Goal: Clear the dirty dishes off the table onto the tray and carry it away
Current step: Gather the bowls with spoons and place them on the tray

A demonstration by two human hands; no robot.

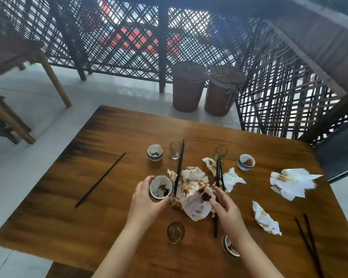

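left hand: (147,197) fingers and thumb curl round the wall of the dirty cup (160,187) near the table (113,227) centre. Gripping it by the outside keeps skin off the sauce inside. Lifted or resting, cannot tell.
right hand: (226,206) fingers loosely stretched over the chopstick pair (219,177). Pinching or only touching, cannot tell.
napkin heap: (193,187) stained and crumpled, at 3 o'clock of the dirty cup. A single chopstick (179,167) lies across it pointing to 12.
tray: not in view, so there is no visible drop spot.
still on table: far cup (155,152) and far glass (175,149) at 12; amber glass (221,153) and right cup (246,161) at 1; near glass (175,232) at 6; near cup (230,247) at 5, half hidden under the right forearm.
stage: early, I judge; most dishes are uncollected.
risk: the forearm could clip the near cup.
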